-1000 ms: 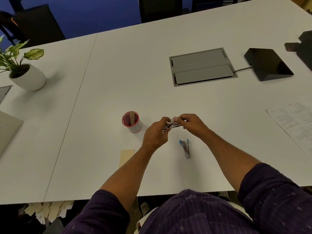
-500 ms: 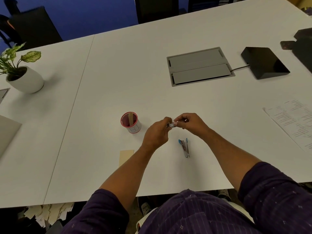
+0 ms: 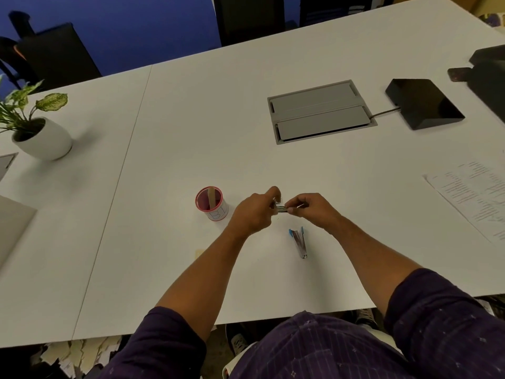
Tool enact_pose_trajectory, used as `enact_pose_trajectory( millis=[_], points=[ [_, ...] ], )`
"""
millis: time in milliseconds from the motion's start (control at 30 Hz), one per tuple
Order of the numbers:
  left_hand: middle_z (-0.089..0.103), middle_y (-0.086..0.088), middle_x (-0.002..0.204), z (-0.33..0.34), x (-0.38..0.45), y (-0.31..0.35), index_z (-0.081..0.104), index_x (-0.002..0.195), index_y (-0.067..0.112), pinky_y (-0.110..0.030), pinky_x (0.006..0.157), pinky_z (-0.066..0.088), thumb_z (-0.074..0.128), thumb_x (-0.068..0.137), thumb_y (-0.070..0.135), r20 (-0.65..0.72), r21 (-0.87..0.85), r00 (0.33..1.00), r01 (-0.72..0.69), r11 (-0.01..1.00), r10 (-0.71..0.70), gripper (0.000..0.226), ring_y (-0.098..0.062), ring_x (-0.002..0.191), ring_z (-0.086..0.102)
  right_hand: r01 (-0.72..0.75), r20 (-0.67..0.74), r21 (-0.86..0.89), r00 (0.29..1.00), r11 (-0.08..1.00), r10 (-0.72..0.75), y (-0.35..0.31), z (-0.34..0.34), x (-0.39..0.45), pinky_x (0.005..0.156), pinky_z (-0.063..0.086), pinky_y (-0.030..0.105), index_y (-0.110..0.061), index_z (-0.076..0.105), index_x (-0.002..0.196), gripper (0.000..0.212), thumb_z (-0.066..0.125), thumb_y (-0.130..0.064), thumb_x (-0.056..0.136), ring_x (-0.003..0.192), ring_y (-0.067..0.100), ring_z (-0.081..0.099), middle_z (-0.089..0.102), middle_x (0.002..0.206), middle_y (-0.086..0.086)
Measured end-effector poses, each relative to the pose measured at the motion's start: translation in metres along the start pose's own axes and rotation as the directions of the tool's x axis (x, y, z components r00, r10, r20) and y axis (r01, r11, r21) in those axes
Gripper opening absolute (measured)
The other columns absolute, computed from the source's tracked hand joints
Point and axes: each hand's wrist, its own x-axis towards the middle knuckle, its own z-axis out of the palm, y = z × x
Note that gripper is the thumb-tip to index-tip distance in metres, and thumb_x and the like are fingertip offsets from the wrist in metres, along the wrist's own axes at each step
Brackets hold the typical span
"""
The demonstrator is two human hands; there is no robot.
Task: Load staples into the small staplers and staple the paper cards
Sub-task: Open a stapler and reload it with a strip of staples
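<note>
Above the white table, my left hand [image 3: 254, 213] grips a small metal stapler [image 3: 281, 209], which shows only as a short silver piece between my two hands. My right hand [image 3: 311, 207] pinches the stapler's right end, and a thin pale strip sticks out past its fingers. A second small stapler [image 3: 299, 242] with blue ends lies open on the table just below my right hand. A corner of a tan paper card [image 3: 199, 253] peeks out from under my left forearm.
A red-rimmed cup [image 3: 211, 203] with a wooden stick stands left of my hands. A grey cable hatch [image 3: 318, 112], a black device [image 3: 423, 106] and a printed sheet [image 3: 475, 191] lie to the right. A potted plant [image 3: 41, 132] stands far left.
The stapler between my hands looked spread open a second ago; it now shows as a short closed piece. Both hands have stayed at the same spot.
</note>
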Motion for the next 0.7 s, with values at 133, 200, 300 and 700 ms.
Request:
enact_pose_trajectory(
  millis=[133,200,300,700],
  points=[
    [0.073,-0.003,0.109,0.012,-0.012,-0.004,0.040,0.110,0.037,-0.031,0.065,0.059,0.073,0.089,0.018,-0.114,-0.320,0.985,0.087,0.943,-0.129,0.043,-0.015,0.076,0.066,0.050,-0.012,0.060,0.999,0.997,-0.050,-0.003,-0.008,0.000,0.090,0.057,0.034,-0.018,0.081,0.096,0.011,0.081,-0.015,0.085,0.095,0.024,0.073,0.079,0.092,0.002],
    [0.073,-0.004,0.113,0.014,-0.016,-0.003,0.038,0.105,0.038,-0.034,0.068,0.060,0.075,0.088,0.020,-0.152,-0.383,0.974,0.100,0.918,-0.170,0.045,-0.018,0.080,0.068,0.056,-0.014,0.060,0.998,0.997,-0.055,-0.005,-0.008,0.001,0.091,0.057,0.035,-0.015,0.081,0.097,0.012,0.081,-0.014,0.085,0.097,0.026,0.073,0.079,0.092,0.003],
    [0.074,-0.004,0.111,0.017,-0.018,-0.004,0.039,0.096,0.037,-0.032,0.064,0.058,0.074,0.089,0.025,-0.193,-0.410,0.963,0.097,0.907,-0.190,0.039,-0.019,0.077,0.067,0.054,-0.037,0.095,0.998,0.994,-0.051,-0.006,-0.005,0.003,0.092,0.057,0.035,-0.014,0.080,0.098,0.014,0.082,-0.013,0.084,0.099,0.026,0.072,0.079,0.094,0.004],
    [0.071,0.004,0.123,0.024,-0.012,-0.007,0.073,0.117,0.026,-0.036,0.087,0.057,0.064,0.094,0.016,-0.157,-0.229,0.985,0.038,0.973,-0.075,0.027,-0.020,0.108,0.065,0.018,-0.031,0.182,0.999,0.983,-0.012,-0.003,-0.004,0.007,0.082,0.061,0.027,-0.009,0.079,0.102,0.018,0.082,-0.014,0.085,0.086,0.019,0.073,0.078,0.095,0.011]
  ],
)
